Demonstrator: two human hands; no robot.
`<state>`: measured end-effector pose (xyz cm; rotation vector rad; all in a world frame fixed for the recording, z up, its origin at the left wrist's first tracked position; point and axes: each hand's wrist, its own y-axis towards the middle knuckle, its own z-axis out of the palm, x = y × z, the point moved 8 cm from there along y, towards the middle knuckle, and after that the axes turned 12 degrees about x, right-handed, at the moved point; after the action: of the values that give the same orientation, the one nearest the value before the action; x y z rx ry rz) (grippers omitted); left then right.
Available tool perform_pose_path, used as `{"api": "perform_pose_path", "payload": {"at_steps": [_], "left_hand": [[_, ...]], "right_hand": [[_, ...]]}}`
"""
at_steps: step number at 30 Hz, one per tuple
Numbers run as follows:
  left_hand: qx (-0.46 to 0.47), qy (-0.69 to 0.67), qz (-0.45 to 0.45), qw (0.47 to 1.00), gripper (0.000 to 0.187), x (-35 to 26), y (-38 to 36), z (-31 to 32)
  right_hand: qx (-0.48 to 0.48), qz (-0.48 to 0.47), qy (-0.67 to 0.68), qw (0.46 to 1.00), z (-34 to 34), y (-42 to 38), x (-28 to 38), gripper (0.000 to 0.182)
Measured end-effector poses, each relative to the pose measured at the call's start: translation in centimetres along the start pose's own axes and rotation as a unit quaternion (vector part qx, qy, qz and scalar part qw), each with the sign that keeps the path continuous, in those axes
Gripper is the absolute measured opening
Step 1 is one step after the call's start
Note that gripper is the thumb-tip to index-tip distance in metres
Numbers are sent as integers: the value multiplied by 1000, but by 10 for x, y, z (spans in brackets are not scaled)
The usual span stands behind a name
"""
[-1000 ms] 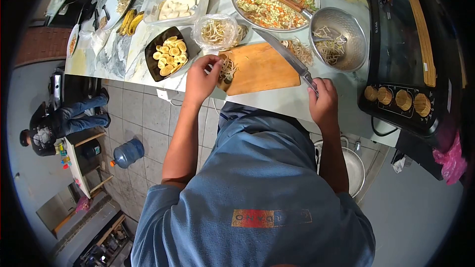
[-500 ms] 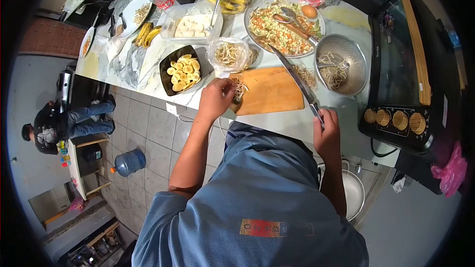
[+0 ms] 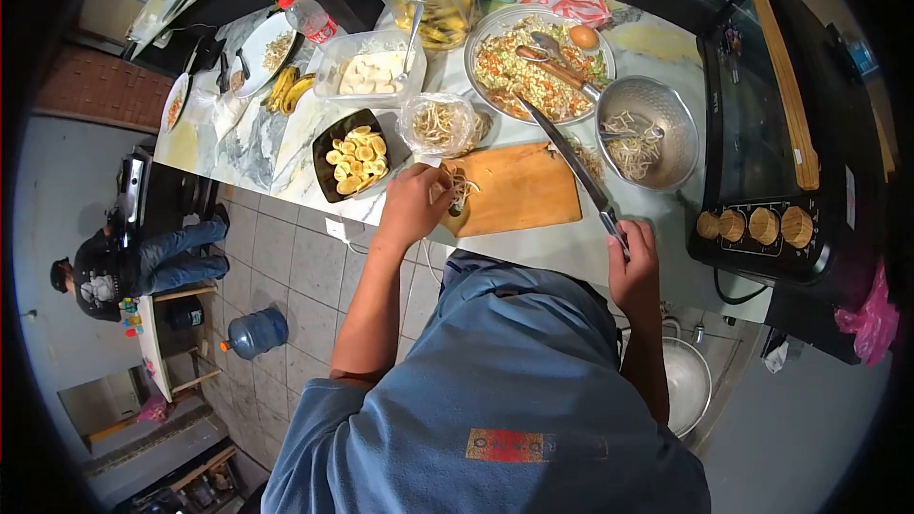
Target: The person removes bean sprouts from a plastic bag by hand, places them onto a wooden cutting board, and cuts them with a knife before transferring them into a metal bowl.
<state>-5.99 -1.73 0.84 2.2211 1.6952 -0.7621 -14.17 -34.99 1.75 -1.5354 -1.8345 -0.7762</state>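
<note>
My left hand (image 3: 415,204) is at the left end of the wooden cutting board (image 3: 528,195), its fingers pinched on a small pile of bean sprouts (image 3: 464,192). The fingertips are partly hidden. My right hand (image 3: 635,266) grips the handle of a long knife (image 3: 578,169). The blade slants up and left across the board's right corner, apart from the sprouts under my left hand. Behind the board sits a clear plastic bag of bean sprouts (image 3: 440,122). More sprouts (image 3: 588,162) lie on the counter beside the blade, and a perforated metal bowl (image 3: 678,124) to the right holds others.
A large tray (image 3: 473,71) of chopped vegetables carries a spoon and an egg (image 3: 584,36). A black bowl of banana slices (image 3: 358,154) and a plastic tub (image 3: 328,86) stand left. The oven (image 3: 762,133) bounds the right side. Another person (image 3: 100,276) stands far left.
The view has shifted slightly. My left hand stays at the sprouts with its fingers a little differently placed, and my right hand still holds the knife in about the same position.
</note>
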Motion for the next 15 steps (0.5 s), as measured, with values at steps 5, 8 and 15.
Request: {"api": "perform_pose_path", "payload": {"at_steps": [5,8,15], "left_hand": [[49,-92,-68,992,18,14,1,9],[24,-117,-57,991,18,13,0,9],[40,-154,-94,983,17,19,-2,11]], "right_hand": [[20,14,16,1000,2,-2,-6,21],[35,30,30,998,6,-1,-9,22],[46,39,24,998,8,-3,-9,22]]}}
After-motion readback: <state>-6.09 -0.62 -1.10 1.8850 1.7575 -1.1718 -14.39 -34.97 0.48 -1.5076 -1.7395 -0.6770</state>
